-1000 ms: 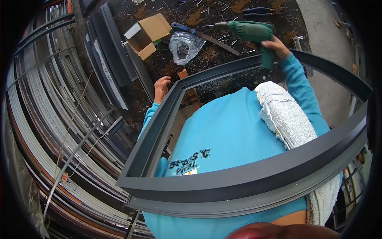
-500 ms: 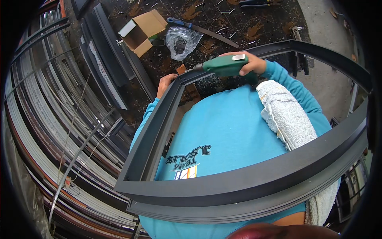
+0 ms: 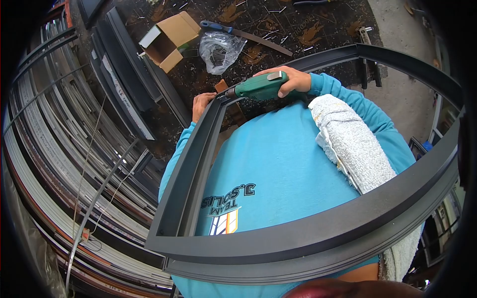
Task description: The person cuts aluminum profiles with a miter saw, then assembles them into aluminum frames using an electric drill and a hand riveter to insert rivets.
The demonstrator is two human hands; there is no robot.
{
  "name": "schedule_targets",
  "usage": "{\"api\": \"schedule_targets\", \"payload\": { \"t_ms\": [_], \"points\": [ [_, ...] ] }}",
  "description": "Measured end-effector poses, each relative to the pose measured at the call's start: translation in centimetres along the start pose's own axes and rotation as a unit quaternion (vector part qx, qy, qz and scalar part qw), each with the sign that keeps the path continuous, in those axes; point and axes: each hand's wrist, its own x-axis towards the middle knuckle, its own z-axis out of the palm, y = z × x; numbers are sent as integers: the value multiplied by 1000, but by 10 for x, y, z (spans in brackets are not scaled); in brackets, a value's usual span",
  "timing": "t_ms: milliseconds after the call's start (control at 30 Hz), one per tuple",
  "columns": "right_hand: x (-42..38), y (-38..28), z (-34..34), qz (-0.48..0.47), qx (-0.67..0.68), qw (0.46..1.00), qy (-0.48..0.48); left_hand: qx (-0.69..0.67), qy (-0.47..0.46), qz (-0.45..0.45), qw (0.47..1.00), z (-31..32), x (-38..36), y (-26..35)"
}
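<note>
A green power drill (image 3: 262,86) is gripped in my right hand (image 3: 295,81), its chuck pointing left at the corner of a dark grey metal frame (image 3: 298,231). The drill's nose is right up against that far left corner; the bit's tip is too small to make out. On the outer side of the same corner, my left hand (image 3: 201,105) holds the frame, its fingers curled at the edge and partly hidden. The frame surrounds my torso, its near bar crossing in front of my chest. Under the corner lies a reddish-brown block (image 3: 233,110).
On the dark, shavings-strewn table (image 3: 268,27) lie an open cardboard box (image 3: 180,32), a clear plastic bag (image 3: 218,52) and a blue-handled file (image 3: 248,36). Dark profiles (image 3: 121,74) rest left of it. Long metal bars (image 3: 64,149) fill a rack at left. A white towel (image 3: 353,141) hangs over my shoulder.
The drill and my right hand have moved left and slightly down, bringing the chuck closer to the frame's corner. My left hand stays there. The whole view has shifted a little.
</note>
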Motion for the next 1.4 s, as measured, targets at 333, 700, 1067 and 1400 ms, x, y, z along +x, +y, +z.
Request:
{"api": "schedule_targets", "payload": {
  "t_ms": [333, 700, 1067, 1400],
  "points": [
    [-2, -8, 1, 8, -19, 1000, -7, 5, 8, 5, 1000, -6, 8, 9],
    [-4, -13, 3, 12, -32, 999, -2, 23, 3, 37, 999, -4, 4, 3],
    [-4, -12, 3, 8, -35, 999, -4, 25, 1, 35, 999, -2, 2, 0],
    [-6, -13, 4, 12, -37, 999, 4, 23, 3, 32, 999, -4, 4, 5]
  ]
}}
